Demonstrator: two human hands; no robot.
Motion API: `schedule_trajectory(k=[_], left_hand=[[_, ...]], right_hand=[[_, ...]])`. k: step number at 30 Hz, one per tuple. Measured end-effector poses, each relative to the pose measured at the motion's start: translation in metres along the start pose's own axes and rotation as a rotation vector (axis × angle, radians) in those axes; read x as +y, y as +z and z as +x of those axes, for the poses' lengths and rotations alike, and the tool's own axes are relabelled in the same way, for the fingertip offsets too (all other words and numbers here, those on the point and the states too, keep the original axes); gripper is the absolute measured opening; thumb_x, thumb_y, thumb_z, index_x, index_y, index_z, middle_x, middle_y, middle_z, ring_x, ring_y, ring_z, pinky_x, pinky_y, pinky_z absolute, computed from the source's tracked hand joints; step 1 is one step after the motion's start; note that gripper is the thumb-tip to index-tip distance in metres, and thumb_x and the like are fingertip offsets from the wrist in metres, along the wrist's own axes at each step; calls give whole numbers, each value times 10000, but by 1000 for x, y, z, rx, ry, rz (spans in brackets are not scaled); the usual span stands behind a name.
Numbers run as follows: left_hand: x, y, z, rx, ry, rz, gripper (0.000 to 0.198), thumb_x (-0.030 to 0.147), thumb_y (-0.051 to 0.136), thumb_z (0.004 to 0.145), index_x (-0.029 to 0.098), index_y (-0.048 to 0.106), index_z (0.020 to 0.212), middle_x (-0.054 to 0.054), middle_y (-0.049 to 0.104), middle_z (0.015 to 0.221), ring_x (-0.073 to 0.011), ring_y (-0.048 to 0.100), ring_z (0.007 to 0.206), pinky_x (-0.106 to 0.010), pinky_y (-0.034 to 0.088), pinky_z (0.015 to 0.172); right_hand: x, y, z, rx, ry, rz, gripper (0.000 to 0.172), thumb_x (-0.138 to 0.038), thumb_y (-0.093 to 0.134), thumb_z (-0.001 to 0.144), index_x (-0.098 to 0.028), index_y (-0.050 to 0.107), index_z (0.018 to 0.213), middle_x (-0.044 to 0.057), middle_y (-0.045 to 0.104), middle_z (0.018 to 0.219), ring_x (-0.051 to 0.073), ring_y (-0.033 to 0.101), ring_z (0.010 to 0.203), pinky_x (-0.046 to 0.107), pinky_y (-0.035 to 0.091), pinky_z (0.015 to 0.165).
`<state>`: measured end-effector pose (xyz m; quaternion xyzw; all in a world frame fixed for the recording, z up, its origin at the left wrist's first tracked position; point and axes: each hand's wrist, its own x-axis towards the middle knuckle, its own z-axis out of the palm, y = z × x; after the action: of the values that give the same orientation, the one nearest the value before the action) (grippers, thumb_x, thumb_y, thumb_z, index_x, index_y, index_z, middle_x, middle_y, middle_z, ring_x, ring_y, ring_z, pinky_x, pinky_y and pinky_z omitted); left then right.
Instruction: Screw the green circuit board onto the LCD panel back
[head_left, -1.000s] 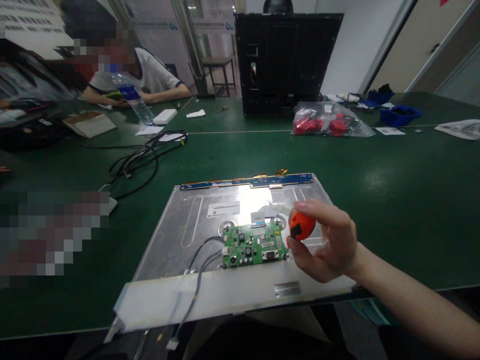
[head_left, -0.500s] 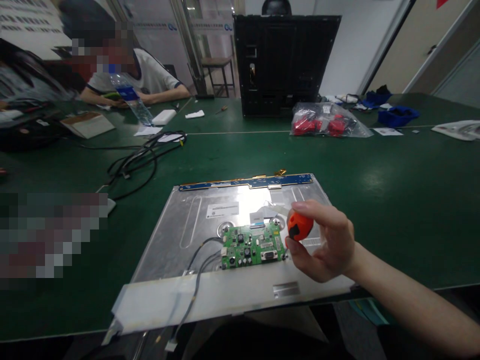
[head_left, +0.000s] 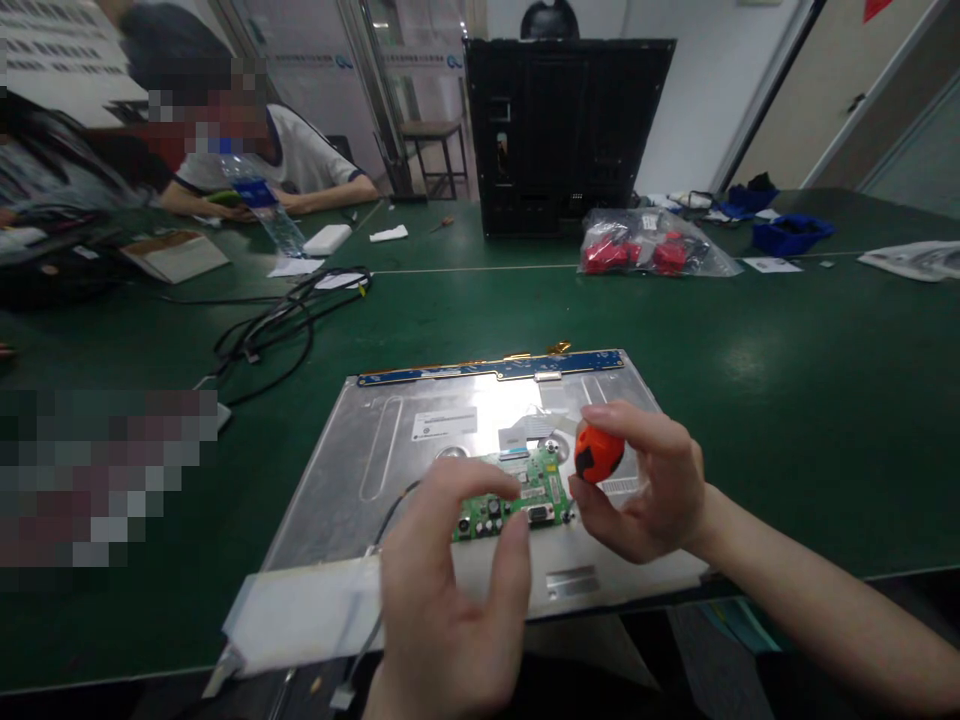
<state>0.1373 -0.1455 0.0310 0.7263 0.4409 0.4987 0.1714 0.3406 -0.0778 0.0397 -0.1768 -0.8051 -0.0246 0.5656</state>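
Observation:
My right hand pinches the orange and black handle of a screwdriver between thumb and fingers. Its shaft points down toward the lower right corner of a green circuit board; whether the tip sits in a screw is too small to tell. The board lies on the metal back of a display panel. Over the left part of the board hovers my left hand, thumb and forefinger apart with nothing between them. It hides part of the board and its cables. A blue circuit strip runs along the panel's far edge.
Black cables lie to the left, near a tilted water bottle. A black monitor casing stands at the back, with a plastic bag of red parts before it. Another person leans on the table at far left.
My left hand has come into view from below and now hovers over the left part of the circuit board. My right hand stays on the screwdriver in nearly the same place.

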Motion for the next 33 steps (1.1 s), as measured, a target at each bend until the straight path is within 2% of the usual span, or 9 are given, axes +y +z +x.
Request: schedule_trajectory(k=[1,4,5,7,15,20,25,33], left_hand=[[-3,8,11,-79,18,19,119,143,582,961,220,631,1038,-34,695,974,-211,673,904,-352,570,798],[-11,28,24,-386,25,66,160,123,594,878,210,622,1009,-60,714,1010,-260,673,959,-406,554,829],[-12,32,23,-456,23,83,150,129,589,864,205,619,989,-72,717,1020,-276,670,972,-430,549,846],[-15,37,18,-520,28,135,142,133,563,862,202,623,970,-88,723,1029,-298,663,986,-466,531,866],[-19,45,8,-461,68,247,123,135,531,874,195,629,919,-94,693,965,-297,629,922,-440,488,784],[-20,45,7,-449,66,255,132,131,517,881,184,634,910,-114,687,989,-304,623,936,-450,507,800],[-19,45,6,-460,70,264,138,128,511,891,179,637,914,-115,683,991,-307,622,937,-459,524,802],[-20,45,6,-453,80,278,142,121,505,886,182,630,911,-108,679,972,-299,620,910,-457,533,788]], right_hand=[[0,0,0,5,3,-9,691,-89,586,840,-134,437,1513,-13,650,807,164,611,585,287,503,442],[-1,-1,-1,6,-3,-36,685,-98,599,869,-145,421,1529,-23,644,809,164,604,571,291,507,442],[-1,-1,-1,-2,-4,-45,674,-104,602,881,-146,420,1528,-24,644,811,165,610,577,291,514,449],[-1,-1,-1,-17,-2,-57,645,-122,609,901,-147,426,1520,-20,651,820,170,625,599,289,527,466],[1,-2,-1,-22,5,8,609,-201,607,922,-145,454,1509,2,665,805,190,620,599,297,518,457],[3,-2,-2,-35,3,44,673,-148,593,868,-106,440,1522,10,666,821,183,625,618,291,524,487],[2,-1,-4,-23,17,61,664,-120,571,829,-89,474,1485,28,674,845,190,643,637,307,535,498],[0,-3,1,-31,18,-34,651,-146,560,866,-173,458,1509,-9,665,778,182,641,590,286,536,449]])
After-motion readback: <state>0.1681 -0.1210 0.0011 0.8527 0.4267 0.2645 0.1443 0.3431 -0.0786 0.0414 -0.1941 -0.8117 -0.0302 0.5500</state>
